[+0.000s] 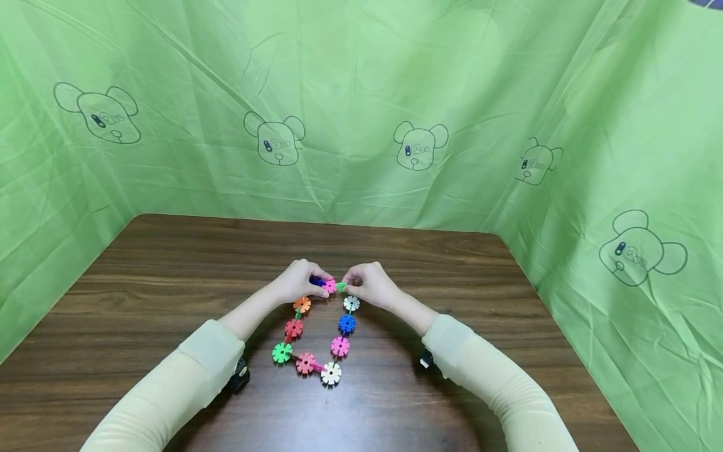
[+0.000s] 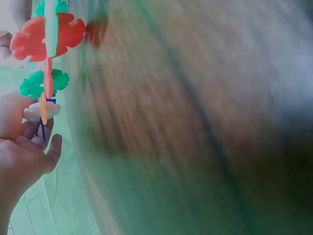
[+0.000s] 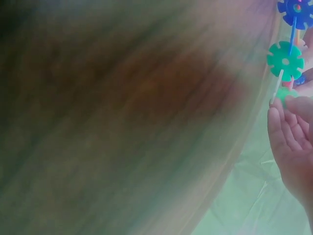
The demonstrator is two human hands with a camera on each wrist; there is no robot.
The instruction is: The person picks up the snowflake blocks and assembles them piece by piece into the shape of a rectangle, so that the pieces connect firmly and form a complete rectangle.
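A loop of notched plastic discs, linked edge to edge, is held at its far side by both hands. My left hand pinches a pink disc beside a dark blue one. Opposite it, my right hand pinches a small green disc, which touches or nearly touches the pink one. An orange disc hangs near the left hand, a pale disc near the right. In the left wrist view a red disc shows large; in the right wrist view, a green disc. Fingers partly cover the pinched discs.
Nearer the body, the chain runs through a green disc, a white disc and a pink disc. Beneath is a dark wooden table. Green cloth printed with bear heads walls the back and sides.
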